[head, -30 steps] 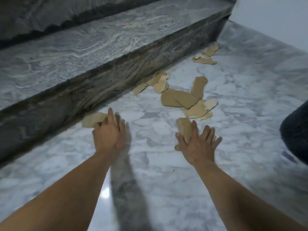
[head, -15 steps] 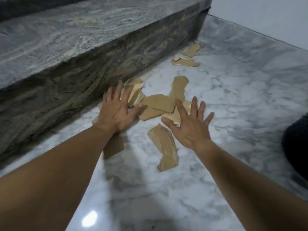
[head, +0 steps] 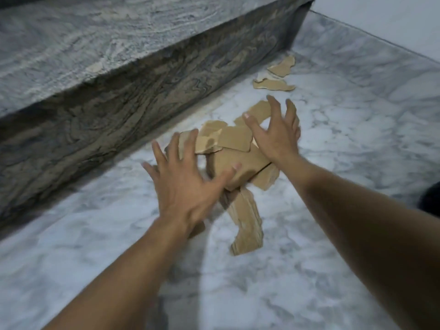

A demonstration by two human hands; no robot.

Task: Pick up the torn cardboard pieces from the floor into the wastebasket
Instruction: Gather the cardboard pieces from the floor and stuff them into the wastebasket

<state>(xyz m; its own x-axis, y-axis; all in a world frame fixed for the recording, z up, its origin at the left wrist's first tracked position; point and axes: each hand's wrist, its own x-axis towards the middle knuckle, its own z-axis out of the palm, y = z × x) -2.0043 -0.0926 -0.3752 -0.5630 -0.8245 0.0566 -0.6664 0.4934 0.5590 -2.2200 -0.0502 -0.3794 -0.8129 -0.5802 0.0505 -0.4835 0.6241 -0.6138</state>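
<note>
Cardboard pieces (head: 234, 160) now heaped between spread-fingered left hand (head: 184, 186) and right hand (head: 277, 139), nearest strip (head: 247, 225) lengthwise toward camera.

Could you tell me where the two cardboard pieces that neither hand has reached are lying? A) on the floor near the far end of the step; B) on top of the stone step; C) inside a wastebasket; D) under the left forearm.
A: the far cardboard pieces lie on the marble floor beyond the right hand, by the stone step.

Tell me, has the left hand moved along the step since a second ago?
Yes. The left hand has travelled along the foot of the stone step toward the far wall, onto the cardboard pile.
</note>
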